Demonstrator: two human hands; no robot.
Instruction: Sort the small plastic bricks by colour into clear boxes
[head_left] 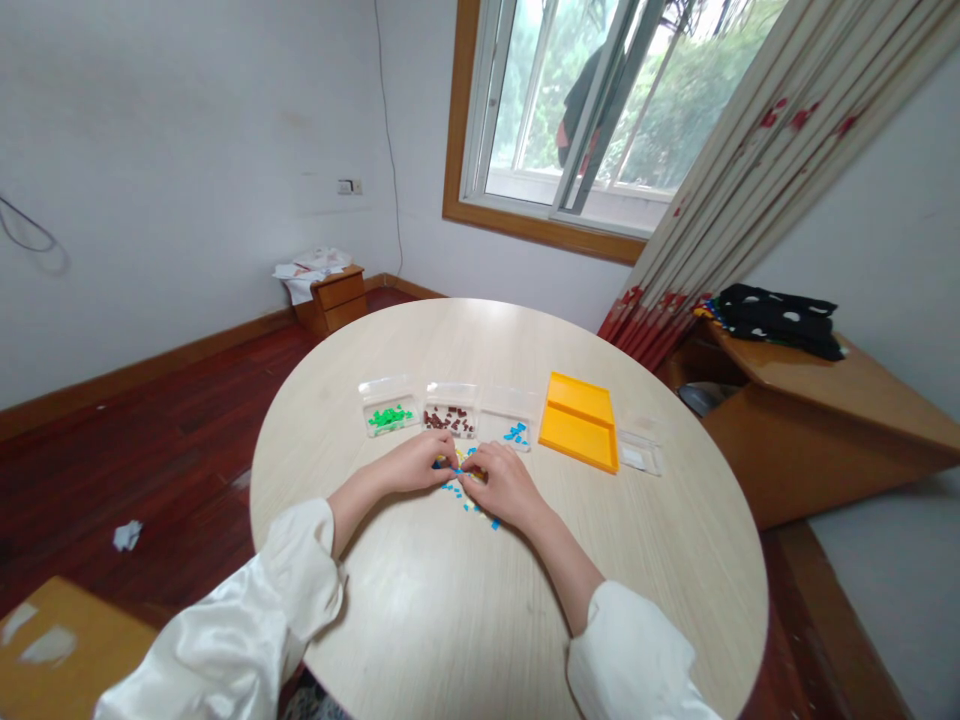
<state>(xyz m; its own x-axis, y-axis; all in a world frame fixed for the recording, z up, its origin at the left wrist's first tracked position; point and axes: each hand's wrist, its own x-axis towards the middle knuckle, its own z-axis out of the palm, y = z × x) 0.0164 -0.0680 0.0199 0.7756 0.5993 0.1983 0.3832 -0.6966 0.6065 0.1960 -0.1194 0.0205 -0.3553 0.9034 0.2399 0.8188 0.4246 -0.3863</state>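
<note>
No text, label, brand, number or sign can be read anywhere here

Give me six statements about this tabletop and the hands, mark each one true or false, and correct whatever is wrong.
1. The green pieces lie in the leftmost clear box. True.
2. The brown pieces lie in the yellow tray. False: they lie in the second clear box from the left.
3. The left hand and right hand are close together over the round table. True.
4. The yellow tray is left of the green pieces. False: the yellow tray is to their right.
5. Blue pieces lie both in a clear box and loose on the round table. True.
6. The person's sleeves are black. False: they are white.
</note>
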